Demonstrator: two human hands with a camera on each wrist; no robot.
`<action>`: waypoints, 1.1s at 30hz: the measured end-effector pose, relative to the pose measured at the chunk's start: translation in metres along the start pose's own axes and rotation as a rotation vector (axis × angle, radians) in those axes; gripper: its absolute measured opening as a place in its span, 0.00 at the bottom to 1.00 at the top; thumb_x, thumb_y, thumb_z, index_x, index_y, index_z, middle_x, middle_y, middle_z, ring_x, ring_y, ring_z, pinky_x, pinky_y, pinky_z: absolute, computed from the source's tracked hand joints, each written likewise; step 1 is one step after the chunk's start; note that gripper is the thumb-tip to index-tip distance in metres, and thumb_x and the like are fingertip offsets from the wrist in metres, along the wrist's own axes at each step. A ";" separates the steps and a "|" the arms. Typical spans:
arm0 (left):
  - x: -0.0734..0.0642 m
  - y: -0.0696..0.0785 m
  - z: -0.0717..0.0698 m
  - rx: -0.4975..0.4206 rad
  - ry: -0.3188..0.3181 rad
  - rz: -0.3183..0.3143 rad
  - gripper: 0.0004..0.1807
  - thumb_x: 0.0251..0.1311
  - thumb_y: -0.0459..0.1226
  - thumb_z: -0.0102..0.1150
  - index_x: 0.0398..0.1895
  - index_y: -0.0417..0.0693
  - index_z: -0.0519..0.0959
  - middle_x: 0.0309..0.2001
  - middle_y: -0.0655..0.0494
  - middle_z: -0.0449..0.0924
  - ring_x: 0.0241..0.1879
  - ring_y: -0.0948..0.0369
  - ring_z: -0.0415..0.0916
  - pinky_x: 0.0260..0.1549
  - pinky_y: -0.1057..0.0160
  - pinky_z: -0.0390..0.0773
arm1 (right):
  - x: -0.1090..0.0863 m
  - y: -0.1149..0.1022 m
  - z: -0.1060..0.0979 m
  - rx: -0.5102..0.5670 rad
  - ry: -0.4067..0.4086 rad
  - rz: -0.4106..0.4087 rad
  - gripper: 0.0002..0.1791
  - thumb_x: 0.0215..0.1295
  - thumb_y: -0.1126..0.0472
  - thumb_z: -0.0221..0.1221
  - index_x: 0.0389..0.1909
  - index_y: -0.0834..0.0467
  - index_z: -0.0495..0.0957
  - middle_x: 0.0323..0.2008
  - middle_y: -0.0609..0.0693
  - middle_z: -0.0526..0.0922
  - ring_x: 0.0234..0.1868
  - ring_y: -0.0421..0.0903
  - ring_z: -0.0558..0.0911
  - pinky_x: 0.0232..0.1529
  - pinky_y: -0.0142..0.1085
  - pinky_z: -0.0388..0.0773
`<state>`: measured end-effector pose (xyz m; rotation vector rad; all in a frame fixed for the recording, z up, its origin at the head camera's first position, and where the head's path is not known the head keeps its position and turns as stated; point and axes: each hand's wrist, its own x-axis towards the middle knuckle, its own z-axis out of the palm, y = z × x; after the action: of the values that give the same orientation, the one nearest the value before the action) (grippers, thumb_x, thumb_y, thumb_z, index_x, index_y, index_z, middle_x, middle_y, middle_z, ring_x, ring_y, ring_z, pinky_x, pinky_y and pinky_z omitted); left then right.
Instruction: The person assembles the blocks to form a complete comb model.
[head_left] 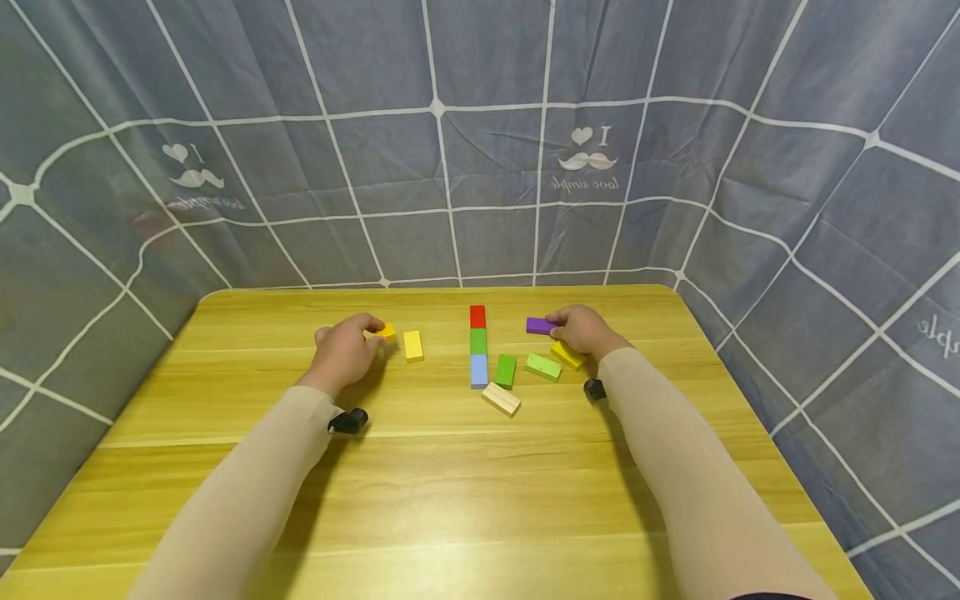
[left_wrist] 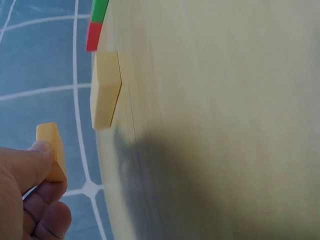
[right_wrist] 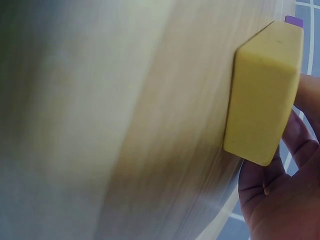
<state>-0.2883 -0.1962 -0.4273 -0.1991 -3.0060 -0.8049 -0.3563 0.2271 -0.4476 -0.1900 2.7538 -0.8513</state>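
My left hand (head_left: 347, 354) pinches an orange-yellow block (left_wrist: 48, 135) between thumb and fingers. Just right of it, a yellow block (head_left: 413, 347) lies on the table. My right hand (head_left: 587, 330) has thumb and fingers around the right end of a purple block (head_left: 539, 326). Close below that hand lies another yellow block (head_left: 567, 355), which fills much of the right wrist view and hides part of the fingers. Between the hands, red (head_left: 477, 317), green (head_left: 478, 341) and blue (head_left: 479, 371) blocks form a straight line, end to end.
Right of the line's lower end are a darker green block (head_left: 506, 372) and a light green block (head_left: 543, 367). A plain wood block (head_left: 501, 399) lies slanted just below. The wooden table (head_left: 465, 492) meets a grey, white-lined curtain (head_left: 495, 167) at its back edge.
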 end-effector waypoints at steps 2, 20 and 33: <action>-0.004 0.003 -0.001 -0.002 -0.002 0.022 0.17 0.78 0.41 0.56 0.63 0.43 0.79 0.64 0.43 0.83 0.59 0.42 0.81 0.65 0.37 0.54 | 0.000 -0.001 -0.001 0.004 -0.003 0.006 0.22 0.79 0.58 0.59 0.71 0.57 0.78 0.68 0.60 0.81 0.63 0.55 0.78 0.71 0.51 0.72; -0.035 0.027 0.004 -0.023 -0.034 0.155 0.15 0.75 0.39 0.61 0.60 0.43 0.81 0.63 0.44 0.83 0.68 0.42 0.76 0.70 0.41 0.58 | -0.005 -0.005 -0.003 -0.032 0.011 -0.008 0.24 0.79 0.59 0.59 0.72 0.58 0.77 0.69 0.61 0.80 0.67 0.58 0.77 0.75 0.53 0.68; -0.049 0.042 0.021 -0.001 -0.063 0.228 0.12 0.73 0.39 0.65 0.55 0.47 0.83 0.58 0.51 0.87 0.63 0.48 0.82 0.68 0.41 0.61 | -0.001 -0.002 -0.001 -0.068 0.009 -0.025 0.24 0.79 0.59 0.59 0.71 0.58 0.77 0.69 0.61 0.79 0.71 0.59 0.75 0.76 0.54 0.67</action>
<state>-0.2336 -0.1554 -0.4269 -0.5657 -2.9647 -0.7910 -0.3551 0.2261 -0.4449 -0.2340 2.7964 -0.7673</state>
